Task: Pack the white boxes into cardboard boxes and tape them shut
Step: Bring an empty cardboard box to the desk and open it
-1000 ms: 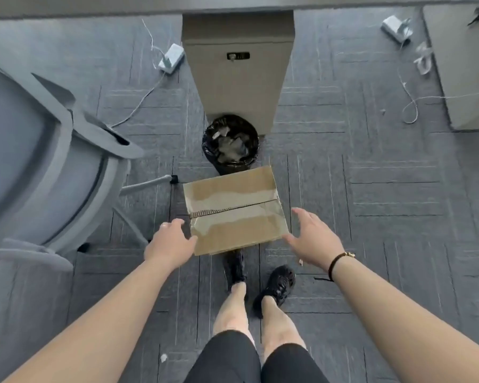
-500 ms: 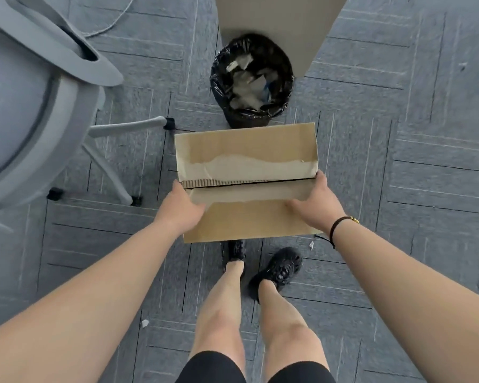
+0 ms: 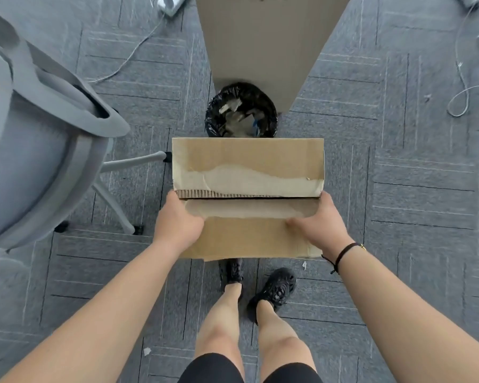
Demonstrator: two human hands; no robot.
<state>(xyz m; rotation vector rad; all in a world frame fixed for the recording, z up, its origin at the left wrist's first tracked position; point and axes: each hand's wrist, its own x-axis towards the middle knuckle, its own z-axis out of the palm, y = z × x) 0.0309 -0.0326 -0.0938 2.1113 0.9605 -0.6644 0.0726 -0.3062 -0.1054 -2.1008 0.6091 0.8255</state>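
A brown cardboard box (image 3: 246,161) with its two top flaps folded down is held above the carpet in front of me. Pale strips of torn paper run along both sides of the seam where the flaps meet. My left hand (image 3: 177,222) grips the box's left near edge. My right hand (image 3: 320,225) grips the right near edge, thumb lying on the near flap. No white boxes show; the inside of the box is hidden.
A black-lined waste bin (image 3: 241,111) stands just behind the box, against a beige cabinet (image 3: 266,42). A grey office chair (image 3: 39,139) fills the left. Cables (image 3: 459,98) and adapters lie on the grey carpet. My feet in black shoes (image 3: 274,288) are below the box.
Both hands reached the box on the floor, closed on its sides and lifted it up toward me. The view has tilted further down.
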